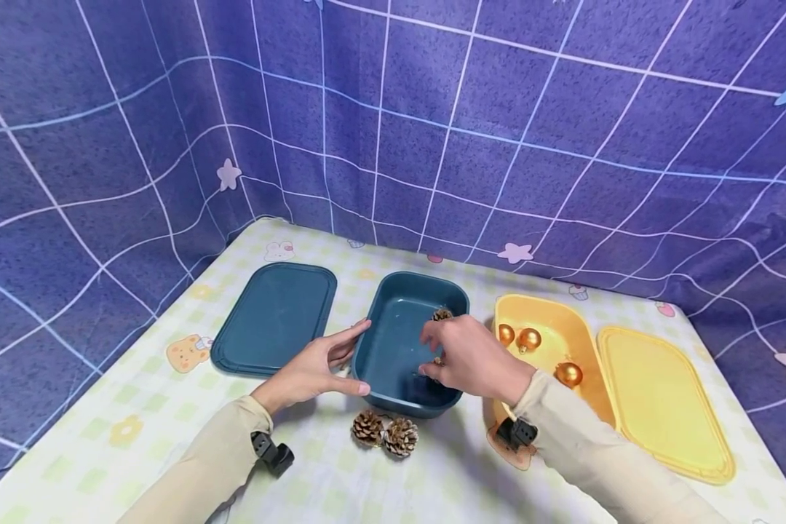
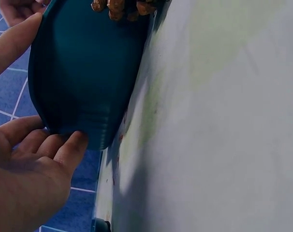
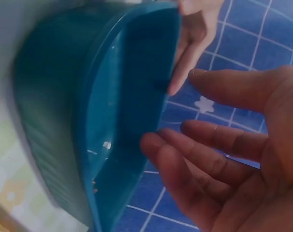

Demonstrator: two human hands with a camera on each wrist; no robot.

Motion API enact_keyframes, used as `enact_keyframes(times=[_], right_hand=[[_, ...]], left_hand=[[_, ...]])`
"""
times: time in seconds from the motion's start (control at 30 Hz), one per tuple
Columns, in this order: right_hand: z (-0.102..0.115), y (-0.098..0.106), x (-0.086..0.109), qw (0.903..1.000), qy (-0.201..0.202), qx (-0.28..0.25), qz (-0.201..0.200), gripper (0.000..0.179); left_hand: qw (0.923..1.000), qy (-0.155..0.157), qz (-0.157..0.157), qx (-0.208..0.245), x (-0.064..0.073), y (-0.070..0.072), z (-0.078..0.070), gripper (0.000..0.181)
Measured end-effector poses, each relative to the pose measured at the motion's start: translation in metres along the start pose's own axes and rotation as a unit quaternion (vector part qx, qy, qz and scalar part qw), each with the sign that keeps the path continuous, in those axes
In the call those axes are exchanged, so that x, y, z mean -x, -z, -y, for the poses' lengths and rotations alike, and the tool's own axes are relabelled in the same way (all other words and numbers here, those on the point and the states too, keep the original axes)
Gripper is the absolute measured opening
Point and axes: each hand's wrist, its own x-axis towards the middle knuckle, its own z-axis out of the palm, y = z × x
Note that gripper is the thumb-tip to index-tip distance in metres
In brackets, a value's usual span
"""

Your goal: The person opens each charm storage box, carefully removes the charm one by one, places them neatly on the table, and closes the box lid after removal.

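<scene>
A dark blue-green plastic box (image 1: 399, 342) stands uncovered in the middle of the table. My left hand (image 1: 317, 367) rests against its left side, fingers and thumb spread along the wall and rim. Over the box's right part hovers my right hand (image 1: 474, 356), its fingers loosely bent and apart; in the right wrist view nothing lies between them. Inside the box, pine cones (image 1: 442, 314) sit along the right side, partly hidden by that hand. Two more, a left pine cone (image 1: 367, 428) and a right pine cone (image 1: 401, 437), lie on the cloth before the box.
Left of the box lies a dark blue-green lid (image 1: 276, 316). To the right stands a yellow box (image 1: 557, 320) with several shiny gold balls (image 1: 568, 374), and beside it a yellow lid (image 1: 664, 400). A blue grid-patterned curtain (image 1: 432, 145) hangs behind the table.
</scene>
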Motion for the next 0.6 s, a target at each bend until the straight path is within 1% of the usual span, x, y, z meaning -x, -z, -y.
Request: enact_keyframes(times=[0.27,0.6], right_hand=[[-0.014,-0.007,-0.014,0.9983,-0.024,-0.025,0.047,0.027],[-0.024,-0.009,-0.028,0.9927,-0.051,-0.008,0.109,0.027]], left_hand=[[1.0,-0.001,-0.002,-0.008,0.0,0.001,0.001,0.103],[0.9998,0.004,-0.005,-0.017,-0.001,0.001,0.002,0.103]])
